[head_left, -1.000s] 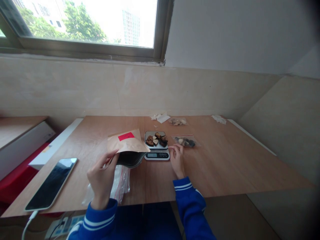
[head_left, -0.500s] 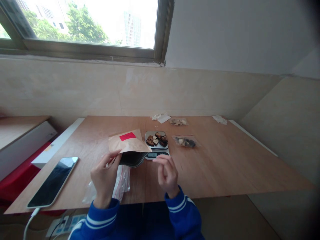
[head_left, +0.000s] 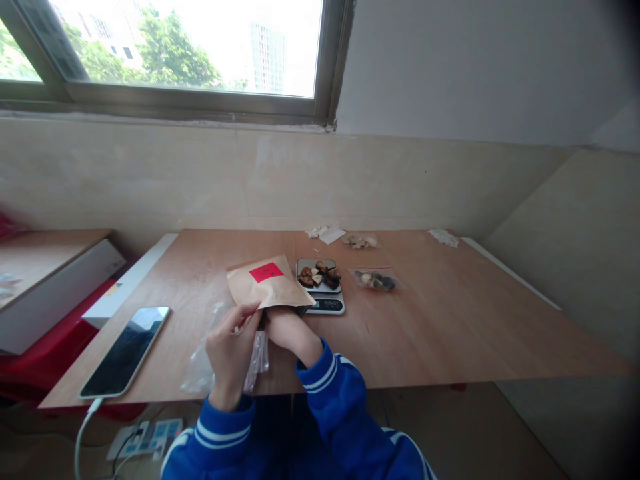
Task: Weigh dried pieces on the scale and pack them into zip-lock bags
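Observation:
A brown paper pouch (head_left: 255,287) with a red label is pinched at its mouth by my left hand (head_left: 233,347), whose fingers are closed on the near left edge. My right hand (head_left: 290,330) reaches inside the pouch; its fingers are hidden there. Just right of the pouch sits a small digital scale (head_left: 327,307), its display partly covered by the pouch. Dark brown dried slices, perhaps dried mushrooms (head_left: 325,275), lie on its plate with a paler piece among them. Clear plastic zip bags (head_left: 203,367) lie under and beside my left hand.
Right of the scale lies a clear zip bag with dark and pale pieces (head_left: 377,280). Behind it is a bag of pale pieces (head_left: 361,241), near crumpled white paper (head_left: 333,233). A phone (head_left: 127,350) with a charging cable (head_left: 83,433) rests at the left edge.
My right hand has moved left from beside the scale into the pouch's mouth. My left hand keeps its hold on the pouch. The view has shifted slightly.

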Demonstrator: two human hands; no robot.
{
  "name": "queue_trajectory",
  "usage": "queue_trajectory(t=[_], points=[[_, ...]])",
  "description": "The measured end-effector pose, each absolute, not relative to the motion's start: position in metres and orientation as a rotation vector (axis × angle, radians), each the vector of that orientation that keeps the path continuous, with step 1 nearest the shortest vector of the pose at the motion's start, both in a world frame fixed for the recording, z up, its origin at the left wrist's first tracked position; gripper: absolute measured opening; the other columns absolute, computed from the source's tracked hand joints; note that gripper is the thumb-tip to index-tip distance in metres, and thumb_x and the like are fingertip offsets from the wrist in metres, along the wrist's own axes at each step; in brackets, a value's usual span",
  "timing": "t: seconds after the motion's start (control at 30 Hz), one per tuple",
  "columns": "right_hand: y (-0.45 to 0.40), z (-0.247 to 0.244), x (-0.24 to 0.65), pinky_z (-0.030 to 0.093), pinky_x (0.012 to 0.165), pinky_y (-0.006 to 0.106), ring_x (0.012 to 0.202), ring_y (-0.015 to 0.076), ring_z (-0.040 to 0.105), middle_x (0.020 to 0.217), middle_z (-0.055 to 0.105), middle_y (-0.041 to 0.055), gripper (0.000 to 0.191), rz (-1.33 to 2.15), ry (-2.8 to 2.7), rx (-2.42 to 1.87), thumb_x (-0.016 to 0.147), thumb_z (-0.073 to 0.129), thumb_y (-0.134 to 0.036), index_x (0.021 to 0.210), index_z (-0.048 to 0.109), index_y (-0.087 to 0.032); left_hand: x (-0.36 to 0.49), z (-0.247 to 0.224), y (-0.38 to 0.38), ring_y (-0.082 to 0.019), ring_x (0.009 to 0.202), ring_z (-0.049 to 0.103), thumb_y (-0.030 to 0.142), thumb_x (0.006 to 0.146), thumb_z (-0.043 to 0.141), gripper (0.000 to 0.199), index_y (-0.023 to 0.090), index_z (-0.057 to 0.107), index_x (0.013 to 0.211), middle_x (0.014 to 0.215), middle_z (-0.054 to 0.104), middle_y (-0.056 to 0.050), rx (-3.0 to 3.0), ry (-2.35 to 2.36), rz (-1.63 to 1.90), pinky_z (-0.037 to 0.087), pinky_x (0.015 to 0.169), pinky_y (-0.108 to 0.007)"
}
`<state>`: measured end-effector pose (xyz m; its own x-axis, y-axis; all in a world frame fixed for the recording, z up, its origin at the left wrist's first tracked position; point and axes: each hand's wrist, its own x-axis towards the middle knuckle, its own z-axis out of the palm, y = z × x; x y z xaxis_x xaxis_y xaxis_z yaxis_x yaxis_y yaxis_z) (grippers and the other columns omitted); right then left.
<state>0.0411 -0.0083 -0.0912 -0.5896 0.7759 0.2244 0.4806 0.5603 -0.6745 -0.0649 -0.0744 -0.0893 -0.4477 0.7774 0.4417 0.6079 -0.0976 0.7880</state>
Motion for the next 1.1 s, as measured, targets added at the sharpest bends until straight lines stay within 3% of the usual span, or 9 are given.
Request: queue_trajectory(t=[0.17, 0.4, 0.57, 0.67, 0.97, 1.1], points=[[-0.003, -0.099, 0.031, 0.036, 0.114, 0.041, 0.114, 0.0237, 0.062, 0.114, 0.071, 0.009, 0.036, 0.795, -2.256, -0.976, 0.089, 0.048, -0.005, 0.121, 0.063, -0.015, -0.069, -0.095, -0.076, -0.018, 0.071, 0.071, 0.041, 0.081, 0.065, 0.019, 0.025, 0.075, 0.088, 0.082, 0.076, 0.0, 1.547, 1.996, 1.578, 0.051, 0.066, -0.026], [-0.018, -0.092, 0.052, 0.042, 0.109, 0.041, 0.125, 0.0233, 0.056, 0.129, 0.064, 0.0069, 0.042, 0.904, -2.112, -0.929, 0.087, 0.055, -0.009, 0.127, 0.059, -0.022, -0.069, -0.097, -0.076, -0.018, 0.072, 0.071, 0.041, 0.081, 0.065, 0.02, 0.025, 0.075, 0.09, 0.083, 0.076, 0.0, 1.581, 2.0, 1.601, 0.052, 0.067, -0.026], [-0.028, -0.079, 0.065, 0.051, 0.098, 0.039, 0.108, 0.0254, 0.067, 0.113, 0.073, 0.0075, 0.034, 1.014, -2.028, -0.948, 0.084, 0.056, -0.002, 0.108, 0.07, -0.021, -0.069, -0.093, -0.072, -0.017, 0.072, 0.071, 0.041, 0.081, 0.065, 0.02, 0.026, 0.075, 0.089, 0.082, 0.076, 0.0, 1.566, 2.001, 1.609, 0.051, 0.068, -0.026], [-0.03, -0.078, 0.071, 0.053, 0.093, 0.038, 0.102, 0.0251, 0.069, 0.108, 0.074, 0.0072, 0.034, 1.032, -2.014, -0.993, 0.084, 0.055, -0.001, 0.107, 0.071, -0.02, -0.068, -0.091, -0.071, -0.017, 0.072, 0.07, 0.041, 0.081, 0.065, 0.02, 0.026, 0.075, 0.088, 0.082, 0.076, 0.0, 1.56, 2.004, 1.605, 0.05, 0.067, -0.026], [-0.043, -0.078, 0.088, 0.05, 0.1, 0.036, 0.111, 0.02, 0.065, 0.119, 0.07, 0.0031, 0.03, 1.161, -1.806, -0.891, 0.093, 0.053, -0.018, 0.119, 0.064, -0.025, -0.071, -0.089, -0.068, -0.016, 0.072, 0.07, 0.04, 0.081, 0.066, 0.019, 0.025, 0.075, 0.088, 0.083, 0.075, 0.0, 1.546, 1.995, 1.638, 0.05, 0.067, -0.025], [-0.046, -0.081, 0.1, 0.054, 0.091, 0.034, 0.103, 0.019, 0.068, 0.119, 0.068, 0.0045, 0.027, 1.345, -1.597, -0.83, 0.092, 0.057, -0.029, 0.118, 0.061, -0.024, -0.072, -0.087, -0.066, -0.016, 0.071, 0.07, 0.041, 0.08, 0.066, 0.02, 0.025, 0.075, 0.088, 0.081, 0.075, 0.001, 1.523, 2.013, 1.657, 0.05, 0.066, -0.025]])
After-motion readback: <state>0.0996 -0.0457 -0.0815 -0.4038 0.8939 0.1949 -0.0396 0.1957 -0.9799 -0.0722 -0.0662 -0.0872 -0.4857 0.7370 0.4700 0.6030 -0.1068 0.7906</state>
